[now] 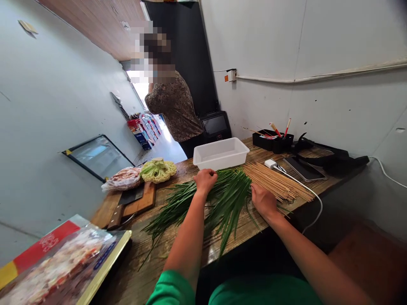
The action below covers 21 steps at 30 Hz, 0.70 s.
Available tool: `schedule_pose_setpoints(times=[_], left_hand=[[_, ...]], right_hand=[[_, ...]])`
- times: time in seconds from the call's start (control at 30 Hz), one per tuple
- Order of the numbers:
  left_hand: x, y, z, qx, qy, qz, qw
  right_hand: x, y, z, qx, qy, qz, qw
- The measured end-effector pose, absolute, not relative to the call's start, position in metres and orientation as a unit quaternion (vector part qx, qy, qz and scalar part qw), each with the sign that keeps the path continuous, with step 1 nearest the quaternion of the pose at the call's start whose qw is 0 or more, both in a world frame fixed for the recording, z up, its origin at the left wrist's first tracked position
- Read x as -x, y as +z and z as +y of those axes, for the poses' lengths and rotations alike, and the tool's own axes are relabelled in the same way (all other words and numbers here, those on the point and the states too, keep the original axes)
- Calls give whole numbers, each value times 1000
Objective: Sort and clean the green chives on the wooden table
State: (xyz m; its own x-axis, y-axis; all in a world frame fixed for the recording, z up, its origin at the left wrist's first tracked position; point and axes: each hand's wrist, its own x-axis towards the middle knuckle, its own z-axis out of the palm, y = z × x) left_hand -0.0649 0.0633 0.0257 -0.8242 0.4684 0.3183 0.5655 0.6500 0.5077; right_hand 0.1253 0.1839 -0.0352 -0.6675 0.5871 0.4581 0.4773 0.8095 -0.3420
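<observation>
Two sheaves of long green leaves [227, 203] lie on your wooden table [136, 254], on the near side of the white tub [219, 161] and fanning out to its near left. Your left hand [206, 180], fingers curled in, sits at the leaves just before the tub's near wall; cannot tell whether it grips any. Your right hand [263, 201], near right of the tub, is mostly folded, fingers against the gathered ends of the front sheaf; its hold is hidden, so cannot tell how firm.

Right of the tub: a spread of thin wooden skewers [276, 182], close by your right hand; past them a white charger [270, 164] and a phone [304, 168]. Far right of the tub, a black tray [263, 143]. Left of the tub: cauliflower [158, 171], bagged meat [122, 179] touching it, a cutting board [144, 205]. Behind the tub, a co-worker [178, 108] stands in a patterned top.
</observation>
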Motion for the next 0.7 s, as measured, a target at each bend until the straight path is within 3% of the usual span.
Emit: schedule_pose_setpoints(times=[0.17,0.33,0.57,0.7], left_hand=[[63,35,55,288,-179,-941,25],[69,31,49,367,-194,-904,-99],[65,29,55,380,-127,-916,31],[61,25,56,381,-85,-920,49]], right_hand=[[-126,-36,184,288,82,-908,292],[-126,-37,185,283,88,-905,304],[-126,-37,185,273,94,-908,304],[-126,-39,186,270,99,-907,309]])
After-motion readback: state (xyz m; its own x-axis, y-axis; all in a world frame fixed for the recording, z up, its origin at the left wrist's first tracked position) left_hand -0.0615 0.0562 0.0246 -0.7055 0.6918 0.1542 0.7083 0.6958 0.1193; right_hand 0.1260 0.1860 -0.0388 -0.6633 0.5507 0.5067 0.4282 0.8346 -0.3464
